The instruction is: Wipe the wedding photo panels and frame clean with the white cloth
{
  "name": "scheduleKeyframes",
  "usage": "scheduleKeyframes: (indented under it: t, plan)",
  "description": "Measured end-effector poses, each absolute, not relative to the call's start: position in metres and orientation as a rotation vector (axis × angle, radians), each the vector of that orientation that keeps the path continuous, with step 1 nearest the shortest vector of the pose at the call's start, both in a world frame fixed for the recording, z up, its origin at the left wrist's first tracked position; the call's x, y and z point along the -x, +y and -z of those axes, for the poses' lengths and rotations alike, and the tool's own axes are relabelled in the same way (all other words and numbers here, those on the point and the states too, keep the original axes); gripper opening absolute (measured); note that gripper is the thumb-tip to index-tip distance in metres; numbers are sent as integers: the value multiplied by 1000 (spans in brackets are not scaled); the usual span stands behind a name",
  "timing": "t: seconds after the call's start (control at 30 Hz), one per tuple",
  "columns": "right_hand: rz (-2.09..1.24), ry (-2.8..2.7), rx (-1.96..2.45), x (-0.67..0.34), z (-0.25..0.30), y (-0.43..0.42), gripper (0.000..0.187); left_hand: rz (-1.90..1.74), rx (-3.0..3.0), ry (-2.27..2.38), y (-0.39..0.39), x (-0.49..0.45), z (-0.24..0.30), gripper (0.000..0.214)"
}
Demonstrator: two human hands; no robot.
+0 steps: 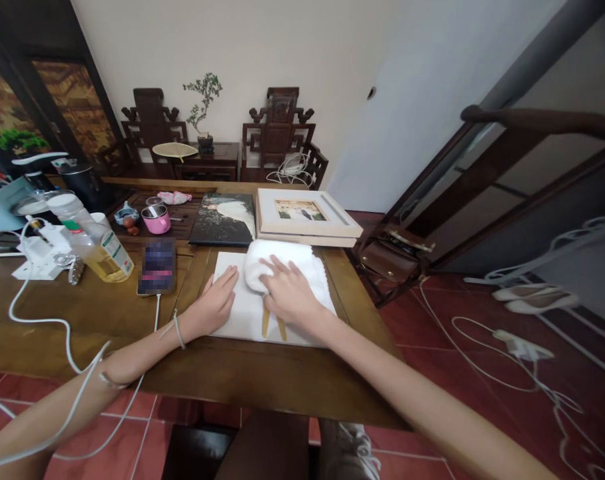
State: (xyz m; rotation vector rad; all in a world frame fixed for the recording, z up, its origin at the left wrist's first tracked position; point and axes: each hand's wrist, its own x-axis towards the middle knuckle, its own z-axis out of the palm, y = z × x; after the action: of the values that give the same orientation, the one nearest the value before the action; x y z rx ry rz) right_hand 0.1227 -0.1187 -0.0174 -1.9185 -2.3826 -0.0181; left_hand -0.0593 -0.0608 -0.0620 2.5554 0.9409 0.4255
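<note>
A pale flat panel [246,325] lies at the table's near edge, with two gold-coloured strips [273,327] showing on its face. My left hand [219,303] rests along the panel's left side, fingers stretched out and holding nothing. On the panel's upper right part sits a thick, folded white towel [310,267]. My right hand [288,290] grips it from above, fingers spread over the top and thumb at its near left edge. The towel and that hand cover much of the panel.
Behind the panel lie a dark photo panel [223,220] and stacked light frames [307,230]. To the left are a phone [156,267] on a cable, a bottle of yellow liquid [105,253], a pink cup [155,220] and a white power strip [45,250]. A brown bag [395,257] stands right.
</note>
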Motion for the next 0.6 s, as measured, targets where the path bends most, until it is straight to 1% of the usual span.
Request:
scheduleKeyframes:
  t: [0.07,0.13,0.2,0.3,0.37,0.43,0.5,0.6]
  plan:
    - [71,-2384,1957,-111,22,-112,37,-577,-2443,954,-59,59,58,50]
    - [66,-2502,1853,-98,25,-118,34,-769,-2322,985,-57,60,54,50]
    - [9,-2671,1603,-91,24,-134,29,-920,-2220,1029,-55,61,51,50]
    - [-157,-2811,1245,-92,16,-166,27,-1032,-2149,1051,-54,61,49,53]
    - [-295,-2801,1207,-101,7,-183,28,-1011,-2174,1024,-55,60,49,52]
    - [-369,-2729,1324,-111,-1,-191,29,-918,-2256,986,-57,59,51,51]
    - [-361,-2645,1506,-120,-6,-186,30,-808,-2366,940,-59,58,54,50]
    - [-260,-2551,1696,-132,-8,-158,33,-644,-2503,878,-60,58,58,48]
